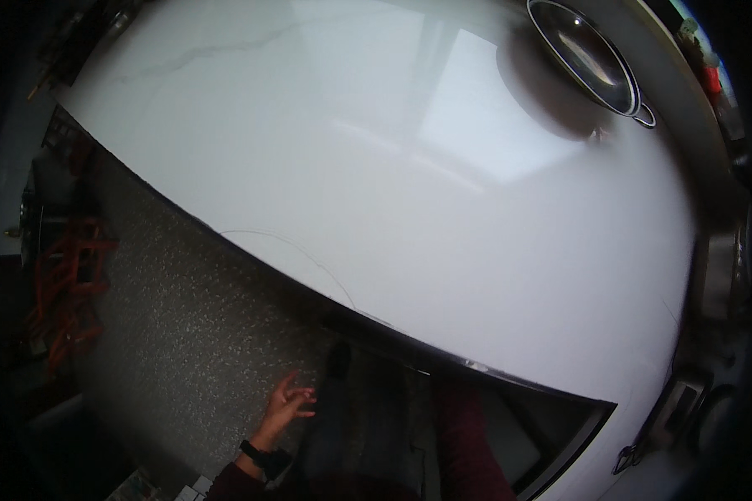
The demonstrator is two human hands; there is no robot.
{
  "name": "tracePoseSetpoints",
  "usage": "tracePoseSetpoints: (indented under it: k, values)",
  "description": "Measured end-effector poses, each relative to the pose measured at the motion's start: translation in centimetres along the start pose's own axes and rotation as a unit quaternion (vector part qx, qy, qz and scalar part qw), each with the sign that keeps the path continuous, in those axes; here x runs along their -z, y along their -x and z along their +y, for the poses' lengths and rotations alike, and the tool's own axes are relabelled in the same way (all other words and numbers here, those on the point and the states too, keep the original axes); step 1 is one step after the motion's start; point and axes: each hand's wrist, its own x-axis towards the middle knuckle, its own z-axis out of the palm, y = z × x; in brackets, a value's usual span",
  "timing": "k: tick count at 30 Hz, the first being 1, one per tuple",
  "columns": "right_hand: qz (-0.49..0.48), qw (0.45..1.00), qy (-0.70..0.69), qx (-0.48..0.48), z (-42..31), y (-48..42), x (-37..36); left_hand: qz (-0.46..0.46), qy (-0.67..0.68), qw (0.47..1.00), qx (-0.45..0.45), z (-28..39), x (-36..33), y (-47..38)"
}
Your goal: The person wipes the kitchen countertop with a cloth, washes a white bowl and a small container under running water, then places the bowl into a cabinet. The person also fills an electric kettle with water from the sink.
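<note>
My left hand (286, 401) hangs over the speckled floor (182, 325), its fingers spread and nothing in them. A dark watch (266, 458) sits on that wrist. The dark red sleeve of my right arm (467, 432) reaches towards the underside of the white countertop (376, 206); the hand itself is hidden below the dark front edge (276, 272). Before me, the glossy countertop carries a thin curved line near that edge and bright window reflections. At its far right a shiny metal pan (586, 59) with a loop handle (645, 117) stands tilted against the wall.
Orange-red chair-like frames (78, 269) stand on the left, dim and blurred. Dark metal kitchenware (680, 407) lies along the right side. A dark-framed opening (539, 432) shows under the countertop's near right corner. Dark clutter (84, 44) is at the far left corner.
</note>
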Motion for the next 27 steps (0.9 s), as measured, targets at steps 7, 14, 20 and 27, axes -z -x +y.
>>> tracePoseSetpoints:
  k: [7, 14, 20, 27]
  values:
    - [0.030, 0.996, -0.069, -0.048, 2.5, -6.0, -3.0, 0.032, -0.026, 0.999, 0.031, -0.2, -0.6, -1.8]
    - [0.058, 0.977, -0.189, -0.076, 3.9, -6.4, -4.6, 0.031, -0.057, 0.997, 0.037, -0.2, -0.7, -1.2]
    - [0.075, 0.902, -0.414, -0.097, 3.3, 4.2, -6.2, 0.020, -0.086, 0.996, 0.035, 1.5, -2.8, 0.5]
    - [0.118, 0.673, -0.672, -0.284, 2.9, 17.1, -13.3, -0.024, -0.131, 0.991, -0.021, 2.0, -4.3, 4.7]
